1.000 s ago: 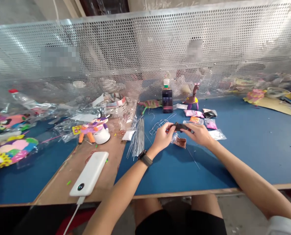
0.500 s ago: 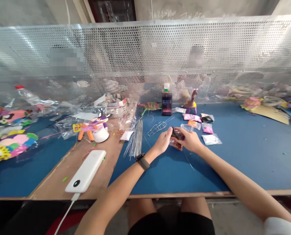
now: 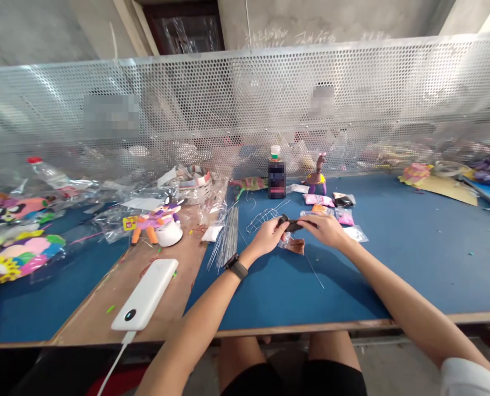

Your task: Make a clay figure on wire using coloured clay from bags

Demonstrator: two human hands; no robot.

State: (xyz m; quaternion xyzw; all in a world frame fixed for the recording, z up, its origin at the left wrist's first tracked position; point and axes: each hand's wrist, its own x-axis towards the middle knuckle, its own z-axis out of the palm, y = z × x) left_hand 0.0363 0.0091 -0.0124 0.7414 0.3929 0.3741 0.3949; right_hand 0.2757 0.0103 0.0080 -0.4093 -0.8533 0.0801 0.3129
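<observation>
Between my two hands is a dark brown lump of modelling clay [image 3: 295, 225], pulled out lengthwise. My left hand [image 3: 270, 235] is closed on its left end, thumb and fingers pinching it. With its fingertips my right hand [image 3: 326, 230] grips the other end. Just below them on the blue table lies an opened clear packet of brown clay [image 3: 295, 245]. A bent wire frame [image 3: 263, 220] rests beyond my left hand. One loose wire [image 3: 314, 271] lies nearer to me.
A bundle of straight wires [image 3: 227, 236] lies left of my hands. Small clay packets [image 3: 318, 200] sit beyond my right hand, near a dark bottle [image 3: 276, 179] and a clay animal figure [image 3: 315, 179]. A white power bank [image 3: 146, 294] lies on the brown board. Another person's hand shows at far left.
My hands have moved apart, and the dark clay between them is now longer. The brown clay packet below shows more fully. The camera view has shifted slightly.
</observation>
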